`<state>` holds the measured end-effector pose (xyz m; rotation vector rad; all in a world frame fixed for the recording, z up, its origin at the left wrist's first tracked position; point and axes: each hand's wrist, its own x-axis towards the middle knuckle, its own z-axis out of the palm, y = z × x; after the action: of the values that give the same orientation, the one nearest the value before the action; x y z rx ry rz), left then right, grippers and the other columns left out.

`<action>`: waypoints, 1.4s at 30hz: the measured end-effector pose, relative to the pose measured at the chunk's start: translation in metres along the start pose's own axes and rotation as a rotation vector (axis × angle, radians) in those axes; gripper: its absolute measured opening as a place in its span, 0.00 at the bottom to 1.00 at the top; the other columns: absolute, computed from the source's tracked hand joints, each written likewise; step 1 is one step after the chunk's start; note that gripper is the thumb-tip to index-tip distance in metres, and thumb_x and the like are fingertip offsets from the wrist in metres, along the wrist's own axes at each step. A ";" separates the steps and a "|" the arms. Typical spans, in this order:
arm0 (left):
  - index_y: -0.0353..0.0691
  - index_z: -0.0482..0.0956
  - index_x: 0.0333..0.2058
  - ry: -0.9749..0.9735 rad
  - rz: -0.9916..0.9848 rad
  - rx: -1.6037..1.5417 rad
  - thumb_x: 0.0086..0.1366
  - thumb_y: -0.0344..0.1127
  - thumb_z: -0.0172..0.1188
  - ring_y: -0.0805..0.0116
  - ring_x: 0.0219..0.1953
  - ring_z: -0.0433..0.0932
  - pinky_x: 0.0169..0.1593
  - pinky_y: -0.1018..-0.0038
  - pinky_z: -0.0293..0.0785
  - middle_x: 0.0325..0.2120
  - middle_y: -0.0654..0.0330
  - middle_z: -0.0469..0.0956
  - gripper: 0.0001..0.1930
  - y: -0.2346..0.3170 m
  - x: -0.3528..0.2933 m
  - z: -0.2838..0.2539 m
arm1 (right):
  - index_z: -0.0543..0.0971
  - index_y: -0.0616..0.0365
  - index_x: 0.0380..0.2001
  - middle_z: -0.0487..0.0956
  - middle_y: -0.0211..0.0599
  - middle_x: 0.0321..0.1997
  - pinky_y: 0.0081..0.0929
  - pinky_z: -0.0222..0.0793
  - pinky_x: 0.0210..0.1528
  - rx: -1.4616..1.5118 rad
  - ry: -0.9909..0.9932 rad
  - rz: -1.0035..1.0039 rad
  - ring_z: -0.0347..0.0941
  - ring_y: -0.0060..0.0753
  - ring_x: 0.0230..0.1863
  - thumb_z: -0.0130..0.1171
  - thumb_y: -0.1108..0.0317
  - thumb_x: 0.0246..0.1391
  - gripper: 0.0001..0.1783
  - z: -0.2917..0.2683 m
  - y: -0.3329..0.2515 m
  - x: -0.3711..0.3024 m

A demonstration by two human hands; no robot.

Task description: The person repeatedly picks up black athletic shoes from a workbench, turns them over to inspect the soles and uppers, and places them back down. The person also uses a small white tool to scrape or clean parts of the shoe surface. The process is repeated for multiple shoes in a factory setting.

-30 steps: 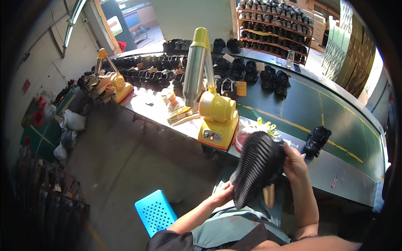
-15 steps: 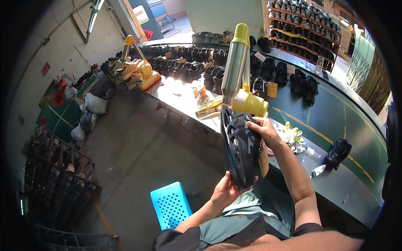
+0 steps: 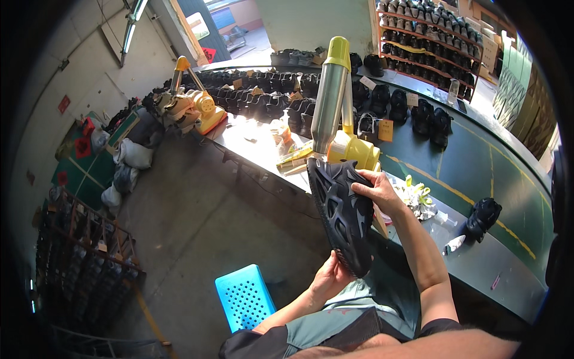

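A black sneaker (image 3: 347,221) with cut-out patterned sides is held over my lap, its side turned up toward me. My left hand (image 3: 332,276) grips one end of it from below. Near the other end, my right hand (image 3: 378,190) is closed on the shoe's upper edge, thumb on top. Just beyond the sneaker's far end stands a yellow hot-air blower (image 3: 355,151), its silver tube (image 3: 330,107) pointing down at that end. A cardboard tag (image 3: 379,222) hangs beside the shoe below my right wrist.
A metal-edged bench with a green belt (image 3: 430,170) curves along the right, bearing rows of black shoes (image 3: 263,99). One pair (image 3: 482,219) lies near its front edge. A second yellow blower (image 3: 207,110) stands farther left. A blue perforated stool (image 3: 244,296) is on the floor by my left arm.
The sneaker has rolled a little so more of its upper faces me and less of its sole shows. Its far end has shifted slightly left and down. Both hands keep their grip.
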<state>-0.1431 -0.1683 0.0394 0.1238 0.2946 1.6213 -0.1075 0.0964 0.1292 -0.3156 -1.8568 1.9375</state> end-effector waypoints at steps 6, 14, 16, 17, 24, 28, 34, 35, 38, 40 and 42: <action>0.32 0.61 0.73 0.017 -0.006 0.027 0.84 0.53 0.39 0.43 0.74 0.64 0.79 0.52 0.58 0.72 0.45 0.64 0.33 -0.004 0.002 -0.023 | 0.76 0.71 0.63 0.83 0.35 0.58 0.27 0.69 0.67 -0.078 -0.059 -0.070 0.76 0.25 0.59 0.71 0.67 0.60 0.31 0.009 -0.015 -0.020; 0.33 0.65 0.71 0.058 0.026 0.146 0.81 0.50 0.50 0.49 0.68 0.73 0.73 0.57 0.70 0.67 0.46 0.72 0.30 0.000 0.003 -0.061 | 0.77 0.71 0.63 0.84 0.32 0.54 0.22 0.74 0.60 -0.127 -0.033 -0.168 0.78 0.18 0.53 0.71 0.71 0.61 0.29 0.007 0.001 -0.024; 0.36 0.67 0.69 -0.011 0.054 0.136 0.79 0.51 0.54 0.52 0.65 0.76 0.69 0.59 0.75 0.65 0.49 0.74 0.30 0.005 -0.001 -0.056 | 0.77 0.71 0.62 0.85 0.32 0.54 0.21 0.75 0.58 -0.030 -0.023 -0.091 0.79 0.17 0.51 0.70 0.69 0.62 0.28 0.010 -0.008 -0.016; 0.37 0.68 0.68 -0.097 0.075 0.118 0.78 0.51 0.56 0.54 0.63 0.78 0.67 0.61 0.76 0.63 0.50 0.76 0.29 0.011 0.000 -0.047 | 0.78 0.70 0.61 0.85 0.31 0.51 0.20 0.77 0.54 0.018 0.003 -0.077 0.80 0.17 0.48 0.70 0.65 0.63 0.28 0.009 -0.008 -0.009; 0.44 0.61 0.71 -0.032 0.295 0.331 0.75 0.54 0.60 0.58 0.60 0.80 0.59 0.57 0.82 0.64 0.56 0.75 0.34 0.038 0.022 0.010 | 0.83 0.67 0.54 0.88 0.33 0.45 0.20 0.81 0.45 0.303 0.005 0.152 0.83 0.19 0.40 0.72 0.58 0.63 0.25 -0.002 0.014 0.050; 0.43 0.63 0.70 0.025 0.326 0.351 0.76 0.54 0.59 0.57 0.60 0.80 0.58 0.58 0.82 0.63 0.55 0.75 0.33 0.041 0.026 0.025 | 0.83 0.67 0.54 0.88 0.33 0.45 0.20 0.81 0.44 0.350 0.011 0.144 0.83 0.18 0.39 0.72 0.59 0.63 0.24 -0.006 0.018 0.055; 0.43 0.69 0.65 0.008 0.243 0.294 0.78 0.52 0.57 0.62 0.57 0.81 0.60 0.61 0.81 0.58 0.57 0.79 0.25 0.026 0.013 -0.043 | 0.80 0.68 0.59 0.87 0.33 0.48 0.19 0.80 0.47 0.279 0.011 0.036 0.82 0.17 0.42 0.73 0.61 0.62 0.28 0.004 0.008 0.023; 0.43 0.70 0.64 -0.005 0.227 0.286 0.78 0.51 0.56 0.64 0.55 0.82 0.59 0.62 0.82 0.57 0.58 0.80 0.25 0.025 0.012 -0.043 | 0.80 0.68 0.60 0.87 0.32 0.49 0.19 0.80 0.48 0.271 0.010 0.016 0.82 0.17 0.43 0.73 0.62 0.62 0.28 0.006 0.005 0.017; 0.43 0.70 0.65 0.012 0.215 0.273 0.79 0.50 0.55 0.69 0.51 0.83 0.53 0.69 0.83 0.55 0.61 0.81 0.24 0.023 0.009 -0.043 | 0.78 0.67 0.61 0.86 0.31 0.51 0.21 0.78 0.54 0.188 0.010 -0.043 0.81 0.17 0.47 0.73 0.65 0.62 0.29 0.010 0.001 0.005; 0.43 0.71 0.65 0.046 0.218 0.254 0.79 0.49 0.56 0.69 0.50 0.83 0.52 0.70 0.83 0.55 0.61 0.81 0.24 0.021 0.008 -0.049 | 0.78 0.67 0.61 0.86 0.31 0.52 0.21 0.77 0.57 0.145 0.007 -0.087 0.80 0.18 0.49 0.72 0.67 0.61 0.28 0.012 0.002 -0.001; 0.43 0.71 0.65 0.054 0.233 0.213 0.79 0.47 0.56 0.68 0.51 0.83 0.52 0.71 0.83 0.54 0.61 0.82 0.23 0.022 0.008 -0.055 | 0.79 0.67 0.61 0.85 0.31 0.52 0.21 0.77 0.57 0.095 0.015 -0.119 0.80 0.17 0.50 0.72 0.69 0.61 0.27 0.016 0.002 -0.008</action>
<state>-0.1788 -0.1673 -0.0083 0.2861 0.5101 1.8230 -0.1082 0.0785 0.1277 -0.1855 -1.7272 1.9294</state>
